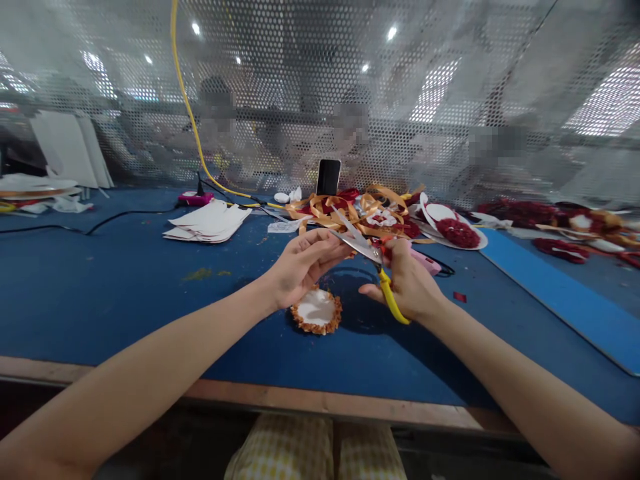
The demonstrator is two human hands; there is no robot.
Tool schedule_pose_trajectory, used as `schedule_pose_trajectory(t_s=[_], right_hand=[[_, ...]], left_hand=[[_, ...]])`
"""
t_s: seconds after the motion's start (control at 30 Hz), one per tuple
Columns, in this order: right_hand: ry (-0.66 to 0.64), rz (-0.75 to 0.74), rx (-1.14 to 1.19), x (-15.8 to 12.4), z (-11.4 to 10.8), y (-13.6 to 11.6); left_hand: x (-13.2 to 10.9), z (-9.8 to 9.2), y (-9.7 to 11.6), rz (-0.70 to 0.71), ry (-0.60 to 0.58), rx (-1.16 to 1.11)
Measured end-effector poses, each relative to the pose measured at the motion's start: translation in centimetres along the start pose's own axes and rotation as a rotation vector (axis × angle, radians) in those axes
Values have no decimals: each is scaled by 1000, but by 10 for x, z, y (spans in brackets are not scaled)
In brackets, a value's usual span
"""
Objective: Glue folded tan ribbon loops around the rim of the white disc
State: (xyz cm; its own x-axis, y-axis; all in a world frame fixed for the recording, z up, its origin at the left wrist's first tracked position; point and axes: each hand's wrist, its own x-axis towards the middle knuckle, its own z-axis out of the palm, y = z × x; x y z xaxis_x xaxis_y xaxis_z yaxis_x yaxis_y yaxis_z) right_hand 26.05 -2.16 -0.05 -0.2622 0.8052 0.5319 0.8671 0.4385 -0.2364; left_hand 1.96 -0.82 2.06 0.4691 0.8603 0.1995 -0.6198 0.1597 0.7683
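My right hand (407, 280) grips yellow-handled scissors (367, 257) with the blades parted, pointing up and left. My left hand (303, 263) pinches an orange ribbon (327, 227) right at the blades; the ribbon runs back into a tangled pile of orange ribbon (365, 207). Below my hands a white disc edged with orange ruffle (317, 311) lies flat on the blue table (125, 280).
A stack of white cut shapes (207, 223) lies at the left. Red flower pieces on a white plate (453, 230) sit at the right, with a black phone (329, 177) standing behind. A pink tool (427, 261) lies behind my right hand. People sit beyond a perforated screen.
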Motion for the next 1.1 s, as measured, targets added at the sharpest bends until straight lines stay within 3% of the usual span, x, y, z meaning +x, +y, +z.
schedule_pose_trajectory(t_s=[0.23, 0.67, 1.1], right_hand=[[43, 100, -319, 0, -7, -3], [19, 164, -384, 3, -13, -17], [-13, 213, -438, 2, -11, -18]], left_hand=[[0, 3, -4, -7, 107, -43], [2, 6, -9, 32, 191, -14], [3, 5, -11, 30, 184, -14]])
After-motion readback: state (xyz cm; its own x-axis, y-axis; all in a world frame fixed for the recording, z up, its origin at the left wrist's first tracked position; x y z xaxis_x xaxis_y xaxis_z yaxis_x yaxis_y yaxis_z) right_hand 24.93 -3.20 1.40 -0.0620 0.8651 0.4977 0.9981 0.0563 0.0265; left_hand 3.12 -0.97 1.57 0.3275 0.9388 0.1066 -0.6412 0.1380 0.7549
